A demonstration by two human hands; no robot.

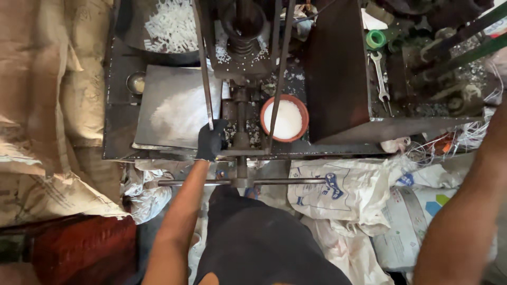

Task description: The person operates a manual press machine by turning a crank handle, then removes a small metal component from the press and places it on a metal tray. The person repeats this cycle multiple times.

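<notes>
Left hand (211, 140), in a dark glove, sits at the front edge of a dark metal press machine (338, 79). Gloved fingers are curled shut around the lower end of a thin slanted metal rod (203, 63), which runs up and away to the top of the frame. Bare left forearm stretches down toward the viewer.

Just left of the glove lies a flat metal plate (174, 105) dusted with white powder, touching or nearly touching the hand. Right of the hand stands the machine's central vertical shaft (241, 113); beyond it is a round orange-rimmed bowl (285, 119) of white powder, crossed by a second thin rod (279, 79). A horizontal steel bar (274, 181) runs below the bench edge, near the person's dark-clothed lap.

Right forearm (465, 211) enters at the right edge; the hand itself is out of frame, so finger state cannot be told.

Top left, a dark pan (158, 26) holds small white pieces. A wrench (380, 74) and a green tape roll (376, 38) lie on the machine's right side. Printed white sacks (343, 192) are piled below, tan sacking (47, 105) at left.
</notes>
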